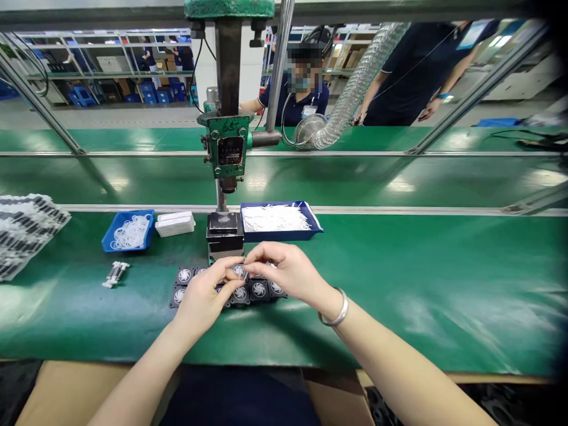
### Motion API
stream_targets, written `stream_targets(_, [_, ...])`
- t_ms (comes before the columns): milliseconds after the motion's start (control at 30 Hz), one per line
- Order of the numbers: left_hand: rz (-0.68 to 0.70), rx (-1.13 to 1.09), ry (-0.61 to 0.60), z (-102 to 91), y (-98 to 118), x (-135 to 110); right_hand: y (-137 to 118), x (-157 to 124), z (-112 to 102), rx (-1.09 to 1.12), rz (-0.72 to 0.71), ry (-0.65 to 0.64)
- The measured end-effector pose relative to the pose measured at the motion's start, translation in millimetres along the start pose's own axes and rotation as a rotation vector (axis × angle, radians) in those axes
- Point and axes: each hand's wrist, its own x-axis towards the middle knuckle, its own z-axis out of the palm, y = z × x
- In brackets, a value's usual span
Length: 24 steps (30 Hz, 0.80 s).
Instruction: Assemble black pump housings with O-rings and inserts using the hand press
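Two rows of black square parts with white spiral centres (258, 289), like small fan frames, lie on the green bench top in front of me. My left hand (205, 291) reaches over the left part of the rows, thumb and forefinger pinched close to one spiral centre. From the right, my right hand (288, 269) meets it there, its thumb and fingertips pressed together over the back row. Whatever the fingertips hold is too small or too covered to make out. Both hands hide several of the black parts.
Behind the parts stands a green arbor press (228, 145) above a black block (224, 232). A blue tray (284, 235) of white strips, a blue bin (151, 231) of white rings, white blocks (175, 225), a small white-and-grey piece (116, 274) and stacked parts (29, 234) surround it. People are opposite.
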Motion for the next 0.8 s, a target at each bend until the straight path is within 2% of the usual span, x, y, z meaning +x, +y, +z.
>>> stream_targets(100, [0.037,0.099,0.044,-3.9,-4,-5,10,-7,-9,-0.088,0.000,0.093])
stream_targets(267, [0.132,0.246,0.100,1.5,-12,-8,30,-26,-6,-0.276,-0.077,-0.015])
stream_targets(467, [0.177,0.332,0.067,14.8,-22,-8,42,-32,3,-0.314,-0.113,-0.006])
stream_targets(667, [0.274,0.458,0.075,18.0,-28,-8,43,-30,4,-0.334,-0.100,-0.044])
stream_targets(800, [0.328,0.452,0.000,17.8,-23,-8,46,-31,8,-0.438,-0.129,-0.069])
